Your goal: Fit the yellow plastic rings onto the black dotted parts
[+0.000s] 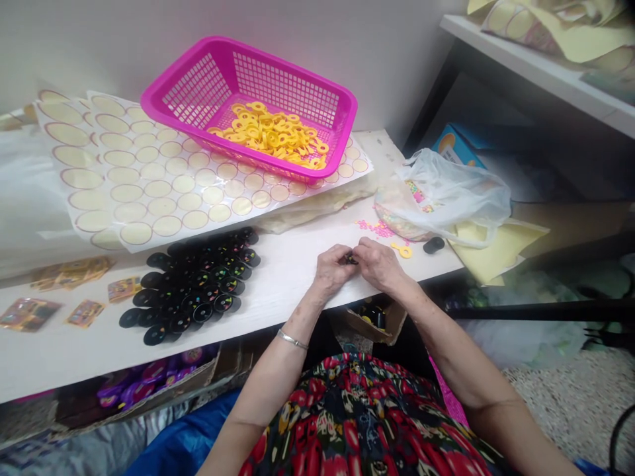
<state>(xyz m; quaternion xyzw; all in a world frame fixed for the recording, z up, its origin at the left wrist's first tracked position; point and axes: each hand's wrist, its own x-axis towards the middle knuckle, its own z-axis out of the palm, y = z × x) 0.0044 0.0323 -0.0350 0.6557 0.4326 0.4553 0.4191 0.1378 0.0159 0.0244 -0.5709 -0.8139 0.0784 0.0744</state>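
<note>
At the front edge of one long white tabletop, the step in hand appears to be close fingertip work: the bare left hand and bare right hand meet, their curled fingers pinching one small black piece between them, mostly hidden. The next move seems to call for steady, matched pressure from both hands. Counted from large to small, there are at least two white sheets printed with pale ovals, one bright pink plastic mesh basket, one translucent plastic bag, roughly thirty glossy black cup-shaped parts, overlapping too much for an exact tally, three separate flat printed packets plus an uncountable pile, one short black cylinder, one loose yellow ring-ended plastic piece, many more such yellow pieces in the basket, and scattered tiny pink beads, too many to count.
</note>
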